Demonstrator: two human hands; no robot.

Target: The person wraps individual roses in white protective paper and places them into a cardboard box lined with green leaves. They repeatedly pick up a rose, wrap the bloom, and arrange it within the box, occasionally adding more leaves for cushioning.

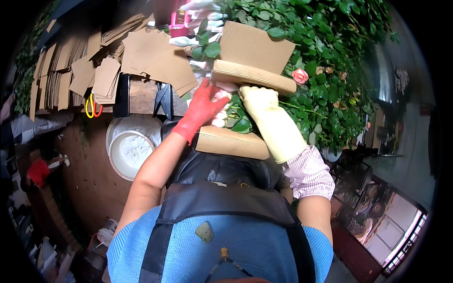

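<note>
My left hand (202, 110), in a red rubber glove, lies against a cluster of pale pink rose heads (220, 119), its thumb spread from the fingers. In a pale yellow rubber glove, my right hand (260, 98) is curled at the lower edge of a bent corrugated cardboard sheet (253, 76); what its fingers hold is hidden. Green rose leaves (242, 124) show between the hands. Nearer my body, another curved piece of corrugated cardboard (231, 142) lies below the roses.
Left on the wooden table (141, 93) are stacked cardboard pieces (63, 78), yellow-and-red-handled scissors (93, 108) and a black stapler-like tool (164, 100). Leafy rose stems (329, 70) pile up at right, with one pink rose (300, 76). Wrapped buds (208, 24) lie behind; a white bucket (130, 154) stands below.
</note>
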